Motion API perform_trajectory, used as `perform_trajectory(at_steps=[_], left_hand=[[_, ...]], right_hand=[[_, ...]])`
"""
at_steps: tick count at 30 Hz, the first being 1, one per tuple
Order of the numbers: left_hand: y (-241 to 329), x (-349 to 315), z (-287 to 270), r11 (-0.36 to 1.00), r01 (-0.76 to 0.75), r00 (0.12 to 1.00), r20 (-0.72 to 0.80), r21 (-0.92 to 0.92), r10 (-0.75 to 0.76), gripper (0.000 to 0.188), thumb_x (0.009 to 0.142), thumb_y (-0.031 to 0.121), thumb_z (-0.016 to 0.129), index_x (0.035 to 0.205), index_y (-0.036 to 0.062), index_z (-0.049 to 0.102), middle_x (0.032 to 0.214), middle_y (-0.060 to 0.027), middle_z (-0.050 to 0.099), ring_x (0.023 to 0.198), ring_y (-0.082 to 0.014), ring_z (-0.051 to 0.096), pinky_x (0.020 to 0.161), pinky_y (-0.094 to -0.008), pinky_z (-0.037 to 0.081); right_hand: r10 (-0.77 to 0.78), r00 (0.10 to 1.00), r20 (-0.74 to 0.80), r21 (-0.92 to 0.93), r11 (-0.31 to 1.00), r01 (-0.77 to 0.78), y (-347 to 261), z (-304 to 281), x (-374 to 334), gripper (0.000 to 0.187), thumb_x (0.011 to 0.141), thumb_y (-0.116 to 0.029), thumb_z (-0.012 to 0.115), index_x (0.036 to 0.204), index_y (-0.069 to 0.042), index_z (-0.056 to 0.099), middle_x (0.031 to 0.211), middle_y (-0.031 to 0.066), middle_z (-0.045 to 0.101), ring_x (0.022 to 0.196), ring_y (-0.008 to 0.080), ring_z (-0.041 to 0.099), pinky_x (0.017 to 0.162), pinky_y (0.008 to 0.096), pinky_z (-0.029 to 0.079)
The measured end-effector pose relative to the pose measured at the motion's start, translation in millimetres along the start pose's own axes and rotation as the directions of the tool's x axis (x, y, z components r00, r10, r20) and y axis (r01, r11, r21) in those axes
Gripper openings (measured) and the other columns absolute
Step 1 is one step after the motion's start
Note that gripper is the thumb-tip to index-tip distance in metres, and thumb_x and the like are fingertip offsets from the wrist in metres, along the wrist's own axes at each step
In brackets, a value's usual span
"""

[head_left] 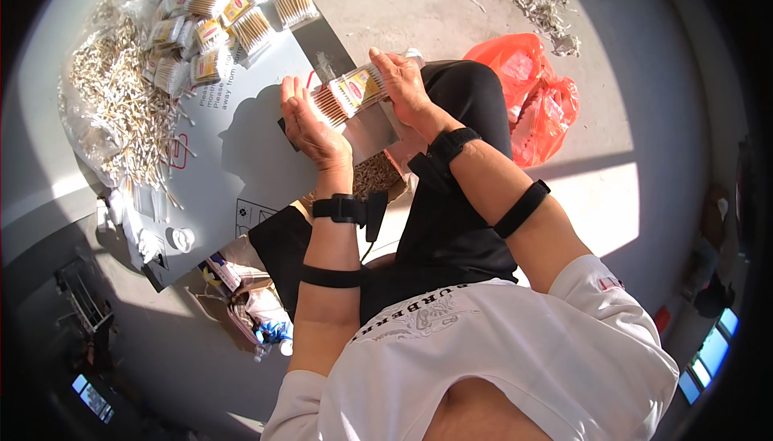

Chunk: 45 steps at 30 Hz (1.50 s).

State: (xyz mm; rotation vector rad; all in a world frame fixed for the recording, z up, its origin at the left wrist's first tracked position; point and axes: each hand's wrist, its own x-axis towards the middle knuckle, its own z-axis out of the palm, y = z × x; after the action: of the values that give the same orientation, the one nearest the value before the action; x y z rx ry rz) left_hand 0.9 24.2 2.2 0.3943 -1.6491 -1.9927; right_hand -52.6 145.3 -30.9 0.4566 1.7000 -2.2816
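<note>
A clear packet of cotton swabs with a yellow label is tilted between my hands, above the near right corner of the board. My right hand grips its right end, thumb on top. At its left end, brown stick ends show in a row. My left hand stands beside those ends, fingers stretched out and palm turned toward them; whether it touches them I cannot tell. Several filled packets of cotton swabs lie heaped at the far left, next to a big pile of loose cotton swabs in clear plastic.
The grey printed board serves as the work surface. Beneath its right edge sits a box of brown sticks. A red plastic bag rests on the floor at right. Scraps litter the floor beyond. An open carton stands lower left.
</note>
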Motion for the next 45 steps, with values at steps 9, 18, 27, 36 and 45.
perform_trajectory(at_steps=[9,18,27,36,45], left_hand=[[-7,-4,17,0.997,-0.020,1.000,-0.020,-0.068,0.018,0.063,0.100,0.043,0.038,0.135,-0.0104,0.035,0.137,-0.0283,0.042,0.131,-0.0316,0.041,0.113,-0.0404,0.028],[-5,-3,13,1.000,-0.014,1.000,-0.019,-0.020,0.014,0.065,0.100,0.044,0.037,0.135,-0.0111,0.034,0.136,-0.0293,0.042,0.130,-0.0323,0.042,0.112,-0.0408,0.029],[-9,-1,10,0.996,-0.033,0.999,-0.002,-0.083,0.033,0.064,0.101,0.043,0.038,0.133,-0.0123,0.034,0.136,-0.0299,0.041,0.131,-0.0342,0.039,0.113,-0.0425,0.027],[-12,-1,12,0.989,-0.020,0.997,-0.070,-0.145,0.010,0.061,0.100,0.041,0.041,0.132,-0.0116,0.036,0.135,-0.0268,0.042,0.128,-0.0320,0.042,0.112,-0.0424,0.029],[-8,-4,17,0.986,0.016,0.998,-0.059,-0.163,-0.026,0.061,0.100,0.040,0.041,0.133,-0.0102,0.036,0.138,-0.0257,0.040,0.130,-0.0317,0.040,0.114,-0.0411,0.027]], right_hand=[[-0.079,0.997,0.022,-0.049,0.996,0.080,3,-2,1,0.044,0.090,-0.042,0.063,0.092,0.001,0.066,0.074,0.0019,0.059,0.064,0.0097,0.052,0.055,0.0276,0.043],[0.245,0.960,0.135,0.300,0.913,-0.276,-9,-11,-3,0.031,0.090,-0.039,0.062,0.081,-0.010,0.057,0.068,0.0017,0.054,0.055,0.0132,0.050,0.045,0.0270,0.035],[0.256,0.947,0.193,0.344,0.887,-0.309,-3,-10,1,0.031,0.091,-0.041,0.063,0.081,-0.012,0.057,0.066,-0.0022,0.052,0.050,0.0097,0.045,0.041,0.0229,0.030],[0.241,0.962,0.128,0.245,0.932,-0.266,9,-6,5,0.045,0.082,-0.055,0.068,0.070,-0.013,0.058,0.057,-0.0018,0.051,0.045,0.0108,0.044,0.041,0.0276,0.031],[0.202,0.974,0.097,0.169,0.962,-0.217,7,-10,5,0.046,0.084,-0.055,0.066,0.073,-0.011,0.061,0.061,0.0001,0.056,0.049,0.0120,0.048,0.045,0.0295,0.037]])
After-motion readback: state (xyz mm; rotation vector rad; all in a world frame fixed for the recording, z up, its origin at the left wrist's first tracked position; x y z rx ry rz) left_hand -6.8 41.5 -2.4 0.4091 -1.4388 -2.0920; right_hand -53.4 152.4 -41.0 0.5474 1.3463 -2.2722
